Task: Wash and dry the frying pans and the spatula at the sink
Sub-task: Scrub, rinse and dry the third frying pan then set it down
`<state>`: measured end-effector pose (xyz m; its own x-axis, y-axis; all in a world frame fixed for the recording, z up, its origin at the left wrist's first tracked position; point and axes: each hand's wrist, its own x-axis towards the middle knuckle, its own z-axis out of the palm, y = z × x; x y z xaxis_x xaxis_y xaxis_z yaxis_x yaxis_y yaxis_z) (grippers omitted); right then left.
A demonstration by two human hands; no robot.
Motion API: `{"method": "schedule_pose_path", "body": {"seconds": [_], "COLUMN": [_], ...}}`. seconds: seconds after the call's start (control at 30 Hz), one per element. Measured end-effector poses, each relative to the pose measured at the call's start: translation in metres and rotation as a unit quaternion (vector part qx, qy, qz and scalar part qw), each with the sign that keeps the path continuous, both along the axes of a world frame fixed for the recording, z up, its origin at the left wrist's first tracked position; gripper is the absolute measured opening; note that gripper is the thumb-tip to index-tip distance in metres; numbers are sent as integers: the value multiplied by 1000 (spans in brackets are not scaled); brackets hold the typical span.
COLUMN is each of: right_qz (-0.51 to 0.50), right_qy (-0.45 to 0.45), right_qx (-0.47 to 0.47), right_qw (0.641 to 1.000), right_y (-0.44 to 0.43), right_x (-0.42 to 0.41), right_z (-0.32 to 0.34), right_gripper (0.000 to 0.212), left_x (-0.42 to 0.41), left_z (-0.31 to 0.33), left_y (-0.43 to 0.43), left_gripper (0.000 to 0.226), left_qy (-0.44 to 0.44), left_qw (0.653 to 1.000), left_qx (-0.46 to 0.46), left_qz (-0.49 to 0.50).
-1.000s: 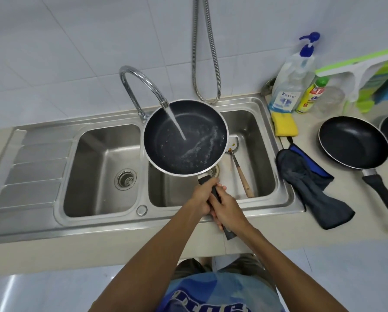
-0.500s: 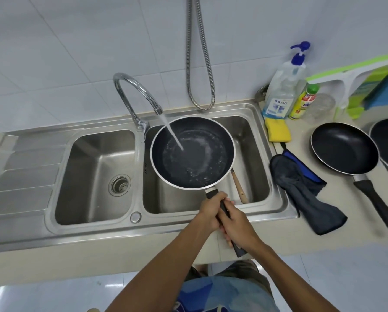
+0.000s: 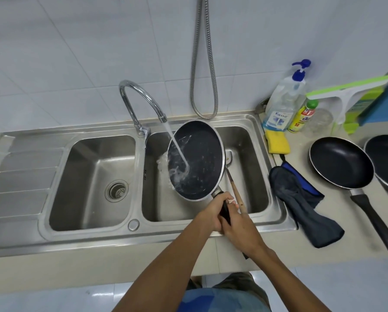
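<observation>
A black frying pan hangs tilted to the left over the right basin of the steel sink, under the running tap. Water strikes its inside and spills off its left rim. My left hand and my right hand both grip its black handle. A spatula with a wooden handle lies in the right basin behind the pan, its blade mostly hidden. Two more black pans sit on the counter at right, one whole and one cut off by the frame edge.
A dark cloth lies on the counter beside the sink. A yellow sponge, a soap pump bottle, a small yellow bottle and a green squeegee stand at the back right. A metal hose hangs on the tiled wall.
The pan has gone from lying nearly level under the tap to tipped steeply left, and water now pours off its left rim. Both hands keep their hold on the handle.
</observation>
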<state>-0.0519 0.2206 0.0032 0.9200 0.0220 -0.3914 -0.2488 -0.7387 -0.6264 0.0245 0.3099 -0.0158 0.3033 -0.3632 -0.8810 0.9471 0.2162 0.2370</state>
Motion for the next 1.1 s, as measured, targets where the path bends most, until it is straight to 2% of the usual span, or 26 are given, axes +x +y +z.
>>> {"method": "schedule_pose_path", "body": {"seconds": [0.17, 0.4, 0.63, 0.83, 0.93, 1.1], "right_qz": [34, 36, 54, 65, 59, 22], "right_qy": [-41, -93, -116, -120, -118, -121], "right_qx": [-87, -172, -241, -239, -215, -76], "right_qw": [995, 980, 962, 962, 968, 990], "right_y": [-5, -3, -5, 3, 5, 8], "right_x": [6, 9, 9, 9, 6, 16], "right_z": [7, 4, 2, -1, -6, -3], "right_gripper": [46, 53, 63, 60, 62, 46], "left_x": [6, 17, 20, 20, 21, 25], "left_z": [4, 9, 6, 7, 9, 7], "left_y": [-4, -7, -8, 4, 10, 22], "left_gripper": [34, 22, 10, 12, 16, 21], "left_qy": [-9, -63, -60, -53, -59, -119], "left_qw": [999, 997, 994, 993, 992, 983], "left_qx": [-45, -51, -92, -97, -80, -36], "left_qz": [6, -13, -18, -34, -75, -138]}}
